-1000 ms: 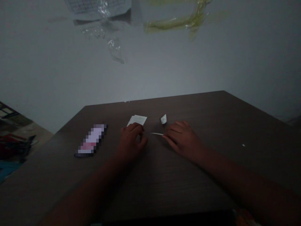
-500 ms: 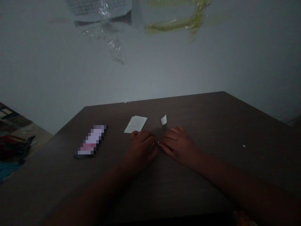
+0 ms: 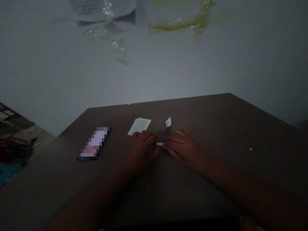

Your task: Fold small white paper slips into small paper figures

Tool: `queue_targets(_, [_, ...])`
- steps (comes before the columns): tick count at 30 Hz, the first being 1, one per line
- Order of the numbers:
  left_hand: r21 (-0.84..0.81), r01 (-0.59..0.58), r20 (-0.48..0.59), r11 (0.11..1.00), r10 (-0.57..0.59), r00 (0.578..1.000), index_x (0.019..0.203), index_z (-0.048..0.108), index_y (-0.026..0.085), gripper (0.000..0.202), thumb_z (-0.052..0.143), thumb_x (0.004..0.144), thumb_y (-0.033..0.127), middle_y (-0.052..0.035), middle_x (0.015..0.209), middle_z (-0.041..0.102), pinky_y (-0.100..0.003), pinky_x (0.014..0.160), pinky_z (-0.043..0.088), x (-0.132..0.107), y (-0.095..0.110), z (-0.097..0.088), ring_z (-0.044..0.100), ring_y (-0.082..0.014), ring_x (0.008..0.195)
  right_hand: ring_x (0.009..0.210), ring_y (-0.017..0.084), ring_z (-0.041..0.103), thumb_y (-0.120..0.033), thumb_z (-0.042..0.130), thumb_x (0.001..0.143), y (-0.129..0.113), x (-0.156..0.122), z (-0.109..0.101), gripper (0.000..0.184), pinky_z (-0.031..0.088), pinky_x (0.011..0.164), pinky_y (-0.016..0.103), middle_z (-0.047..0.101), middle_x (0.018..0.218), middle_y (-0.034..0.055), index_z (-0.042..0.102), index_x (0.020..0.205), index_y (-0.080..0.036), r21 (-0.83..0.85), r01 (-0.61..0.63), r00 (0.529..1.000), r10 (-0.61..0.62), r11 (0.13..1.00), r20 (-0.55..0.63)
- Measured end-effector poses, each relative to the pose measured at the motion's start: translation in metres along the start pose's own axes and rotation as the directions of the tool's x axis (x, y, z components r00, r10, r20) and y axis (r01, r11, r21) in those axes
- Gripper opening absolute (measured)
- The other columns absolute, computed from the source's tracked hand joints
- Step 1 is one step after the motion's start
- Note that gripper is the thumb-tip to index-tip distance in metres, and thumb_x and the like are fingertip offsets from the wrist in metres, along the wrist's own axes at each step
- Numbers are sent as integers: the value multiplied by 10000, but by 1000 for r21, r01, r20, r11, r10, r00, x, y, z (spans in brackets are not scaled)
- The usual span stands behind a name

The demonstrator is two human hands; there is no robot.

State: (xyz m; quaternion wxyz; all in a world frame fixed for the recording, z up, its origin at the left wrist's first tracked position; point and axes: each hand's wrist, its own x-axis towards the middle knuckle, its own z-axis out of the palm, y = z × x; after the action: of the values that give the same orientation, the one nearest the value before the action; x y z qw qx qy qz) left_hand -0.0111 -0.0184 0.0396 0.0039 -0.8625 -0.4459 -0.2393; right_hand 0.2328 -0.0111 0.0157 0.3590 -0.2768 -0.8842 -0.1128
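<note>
Between my two hands a narrow strip of white paper (image 3: 160, 144) shows, low over the dark table (image 3: 197, 112); most of it is hidden by fingers. My left hand (image 3: 143, 148) is closed on its left end. On its right end my right hand (image 3: 181, 144) is closed too, fingers pressed together. Just beyond my left hand lie a few printed paper sheets (image 3: 140, 125), stacked slightly askew. A small folded piece of white paper (image 3: 168, 122) stands on the table beyond my right hand.
A phone (image 3: 95, 143) with a blurred-out screen lies left of my hands. A tiny white scrap (image 3: 250, 149) is far right. Behind the table rises a pale wall (image 3: 149, 70) with tape and plastic on it. Red and blue items (image 3: 14, 154) sit beyond the left edge.
My left hand has shifted slightly left, away from my right hand. More of the white paper strip now shows between them. The right hand has hardly moved.
</note>
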Motion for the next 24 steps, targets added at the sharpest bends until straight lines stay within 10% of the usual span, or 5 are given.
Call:
queue_targets(9, [-4,88,-69,996,-89,994,917,626,255,142,712,934,143,-40,1051,816,-462,1011,498,-1,-27,-2,754,-290,1076,989,275,733,-223,722,1192,15,-4,0,187,495,894,446,863,1015,62,839,1046,-230,-9,-82,994,82,997,68])
queue_targets(15, [-50,-63,-49,997,61,997,1247,738,238,215,704,1048,162,-91,1307,840,-494,1135,495,-7,-18,4,760,-314,1264,977,260,733,-251,733,1194,13,-7,4,176,525,893,441,855,1014,44,823,1044,-235,40,-71,996,68,997,55])
queue_targets(24, [-43,-160,19,986,161,987,1086,764,219,133,704,1073,101,-51,1142,848,-458,1028,504,-5,-13,4,773,-266,1062,1007,278,750,-211,756,1150,11,-8,8,108,552,928,458,850,1035,58,843,1095,-244,115,-95,994,88,989,70])
